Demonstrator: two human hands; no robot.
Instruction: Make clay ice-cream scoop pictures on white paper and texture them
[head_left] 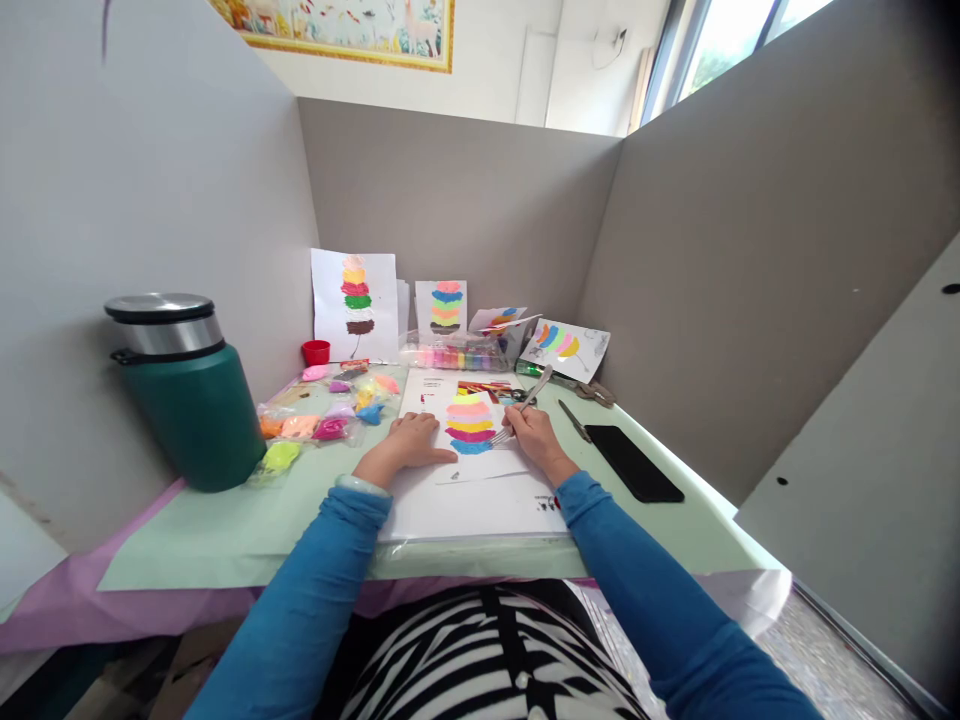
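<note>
My left hand [409, 441] lies spread on the white paper [499, 467], its thumb pointing toward the lower end of a stack of coloured clay bands [469, 425]. The bands run from pale yellow at the top down through pink, lilac, yellow and magenta to blue. In my right hand [537, 436] is a metal fork [538, 386], its handle tilted up and its tines at the right end of the blue band [471, 448]. Larger white sheets [465, 510] lie beneath the paper.
A green flask [191, 405] stands at the left, near bagged clay lumps [330, 428] and a red cup [316, 352]. A black phone [634, 463] and a dark pen-like tool [574, 421] lie right. Finished-looking pictures [354, 305] lean at the back, behind a clear pack [457, 352]. Grey partitions [457, 190] enclose the table.
</note>
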